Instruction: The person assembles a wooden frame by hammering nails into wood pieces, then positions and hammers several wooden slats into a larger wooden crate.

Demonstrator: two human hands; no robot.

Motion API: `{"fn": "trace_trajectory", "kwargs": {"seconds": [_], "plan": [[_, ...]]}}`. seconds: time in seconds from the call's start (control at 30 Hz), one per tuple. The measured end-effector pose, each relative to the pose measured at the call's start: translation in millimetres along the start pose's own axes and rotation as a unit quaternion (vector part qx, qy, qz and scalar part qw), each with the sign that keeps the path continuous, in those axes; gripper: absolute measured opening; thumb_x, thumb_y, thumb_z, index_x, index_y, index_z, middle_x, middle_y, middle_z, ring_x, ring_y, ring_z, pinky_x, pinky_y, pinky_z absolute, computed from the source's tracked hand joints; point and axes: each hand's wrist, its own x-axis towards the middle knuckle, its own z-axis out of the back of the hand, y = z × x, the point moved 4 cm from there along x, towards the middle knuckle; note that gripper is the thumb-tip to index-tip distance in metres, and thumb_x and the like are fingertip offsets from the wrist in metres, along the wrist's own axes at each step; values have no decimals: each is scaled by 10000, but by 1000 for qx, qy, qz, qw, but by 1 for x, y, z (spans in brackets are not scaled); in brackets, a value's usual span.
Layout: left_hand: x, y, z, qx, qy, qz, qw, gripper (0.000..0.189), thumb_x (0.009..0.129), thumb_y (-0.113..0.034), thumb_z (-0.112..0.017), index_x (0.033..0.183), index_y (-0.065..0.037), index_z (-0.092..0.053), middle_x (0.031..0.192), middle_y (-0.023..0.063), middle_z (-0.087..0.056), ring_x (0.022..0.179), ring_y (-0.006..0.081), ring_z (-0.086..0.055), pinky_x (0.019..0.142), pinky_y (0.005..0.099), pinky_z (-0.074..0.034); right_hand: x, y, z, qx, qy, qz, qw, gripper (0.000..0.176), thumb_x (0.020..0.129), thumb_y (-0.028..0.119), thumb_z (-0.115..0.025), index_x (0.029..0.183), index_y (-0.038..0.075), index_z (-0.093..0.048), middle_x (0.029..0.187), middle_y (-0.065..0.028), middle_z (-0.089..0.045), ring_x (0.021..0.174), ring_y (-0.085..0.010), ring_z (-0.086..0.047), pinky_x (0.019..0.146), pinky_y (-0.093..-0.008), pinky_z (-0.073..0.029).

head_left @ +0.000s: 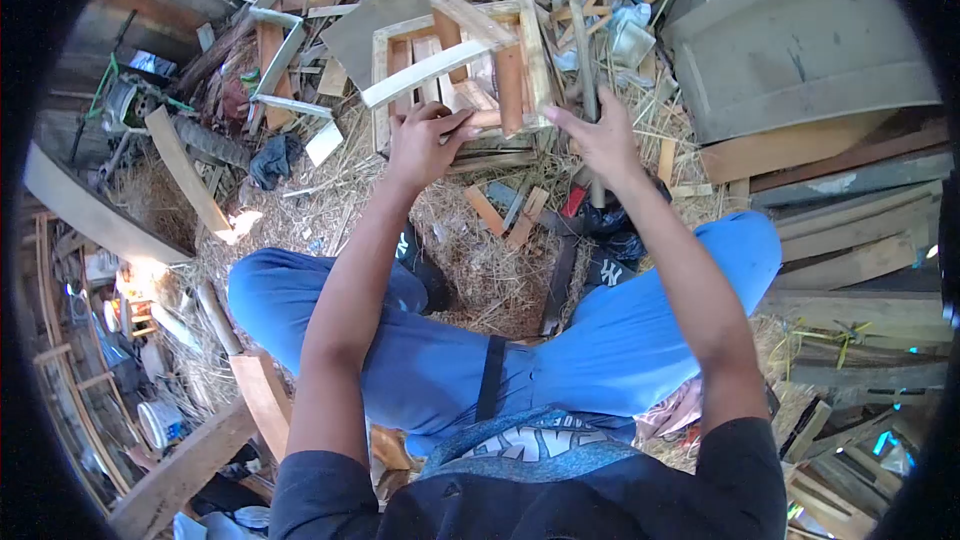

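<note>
A rectangular wooden frame point(535, 45) of pale and reddish slats lies in front of me, with a loose-looking pale strip point(425, 77) slanting across its top. At the frame's near side, my left hand point(425, 145) is closed in a pinch; a small dark thing shows by the fingers, too small to name. My right hand point(605, 140) is beside the frame's near right corner, its fingers round the handle of a hammer point(586, 55). The hammer's head points away from me, and the right thumb stretches toward the frame.
Short wood offcuts point(485, 210) lie on the straw-covered ground between my feet. A large grey board point(800, 40) leans at the right above stacked planks point(850, 240). Scrap wood heaps up behind the frame. A long plank point(185, 175) and a beam point(185, 470) are at the left.
</note>
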Motion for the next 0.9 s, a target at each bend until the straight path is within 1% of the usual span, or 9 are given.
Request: {"fn": "trace_trajectory", "kwargs": {"seconds": [0.03, 0.17, 0.3, 0.37, 0.57, 0.7, 0.77, 0.83, 0.9], "plan": [[-1, -1, 0, 13, 8, 16, 1000, 349, 904, -422, -734, 1189, -226, -784, 1039, 22, -721, 1003, 227, -677, 873, 437, -427, 0, 3, -9, 1, -34, 40, 999, 581, 797, 339, -897, 1184, -11, -644, 1049, -126, -698, 961, -203, -658, 907, -369, -521], [-3, -8, 3, 31, -19, 15, 999, 284, 898, -418, -731, 1120, -255, -798, 1031, 3, -704, 1083, 251, -620, 886, 503, -419, 5, 19, -39, -21, -44, 145, 988, 499, 826, 226, -889, 1174, -11, -620, 1046, -80, -684, 924, -130, -639, 824, -290, -520], [-4, -20, 5, 35, -2, 26, 999, 275, 885, -407, -740, 1096, -242, -804, 981, 28, -693, 1076, 264, -601, 869, 493, -430, 8, 32, -47, -22, -40, 93, 995, 394, 839, 205, -872, 1093, -19, -670, 906, -61, -717, 800, -112, -648, 735, -287, -530], [-5, -31, 12, 70, -29, 10, 997, 281, 879, -392, -745, 1101, -229, -801, 954, 74, -693, 1002, 286, -655, 815, 496, -488, 7, 39, -47, 9, -36, 62, 997, 364, 825, 203, -849, 1062, -32, -706, 902, -103, -745, 821, -170, -683, 798, -344, -540], [-11, -42, 14, -59, -24, 132, 989, 288, 890, -299, -726, 1142, -175, -790, 912, 160, -694, 834, 368, -720, 776, 492, -593, 19, 12, -39, 14, -84, 77, 993, 372, 849, 248, -834, 1078, -25, -726, 875, -104, -757, 793, -166, -684, 782, -348, -541], [-6, -41, 20, -90, -26, 124, 988, 323, 881, -283, -737, 1158, -120, -773, 879, 219, -701, 798, 394, -704, 759, 457, -580, 19, 5, -30, -16, -68, 55, 996, 274, 904, 159, -807, 1083, -21, -704, 911, -62, -736, 781, -105, -639, 709, -275, -518], [-1, -39, 18, -167, 100, 173, 966, 351, 908, -254, -714, 1211, -82, -750, 853, 205, -732, 702, 315, -714, 705, 425, -578, 22, -2, -28, -7, -61, 32, 998, 270, 912, 151, -797, 1096, -15, -690, 891, -64, -728, 763, -112, -652, 656, -262, -521], [-5, -30, 9, -216, 80, 165, 959, 356, 921, -242, -703, 1223, -58, -742, 830, 176, -741, 675, 258, -705, 671, 400, -569, 21, -1, -27, 3, -54, 7, 999, 267, 920, 144, -788, 1108, -10, -675, 871, -66, -720, 745, -118, -666, 604, -249, -524], [-8, -26, 10, -264, 61, 158, 950, 361, 935, -229, -692, 1236, -34, -733, 808, 147, -751, 647, 200, -697, 638, 376, -560, 18, 2, -30, 195, -8, -49, 980, 237, 940, 119, -758, 1112, -1, -647, 865, -71, -701, 716, -143, -688, 544, -245, -560]]}}
